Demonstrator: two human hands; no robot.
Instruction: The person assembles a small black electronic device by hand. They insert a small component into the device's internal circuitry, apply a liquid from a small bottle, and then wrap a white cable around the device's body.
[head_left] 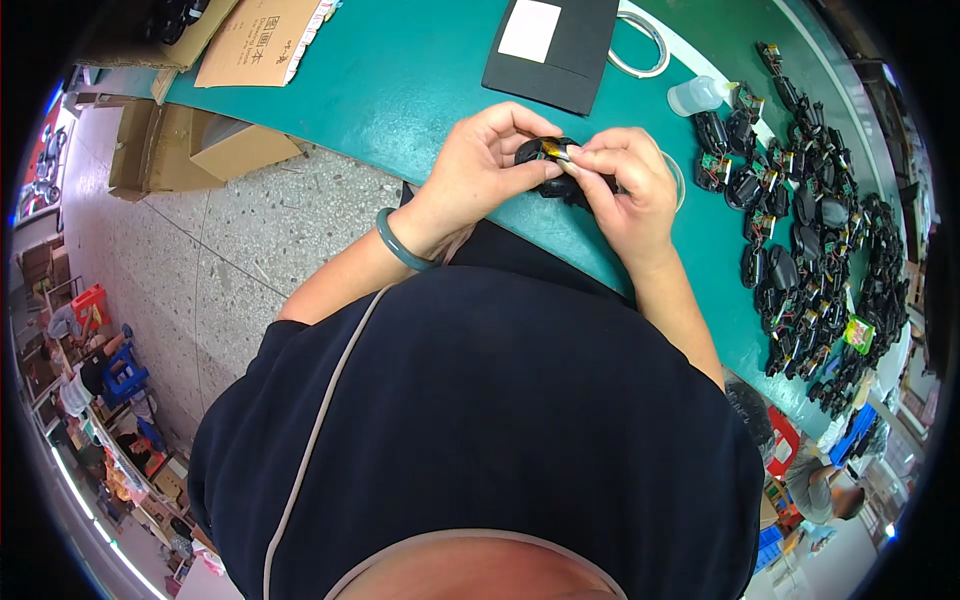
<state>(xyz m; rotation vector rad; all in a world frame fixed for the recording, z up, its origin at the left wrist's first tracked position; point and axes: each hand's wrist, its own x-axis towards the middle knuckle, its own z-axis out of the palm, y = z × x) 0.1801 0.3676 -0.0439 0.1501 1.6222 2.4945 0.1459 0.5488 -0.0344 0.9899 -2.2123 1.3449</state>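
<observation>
A black electronic housing [528,152] is held over the near edge of the green bench [400,110], opened side facing up. Its long axis appears to run left to right, though fingers hide part of it. The left hand [468,172] grips its left end between thumb and fingers; the right hand's [642,190] fingertips pinch the yellow-and-silver strip [552,150] slanting down rightward across its top.

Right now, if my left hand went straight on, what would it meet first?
The rounded black plastic device in the grip of your left hand, then likely your right hand; depth is unclear.
</observation>
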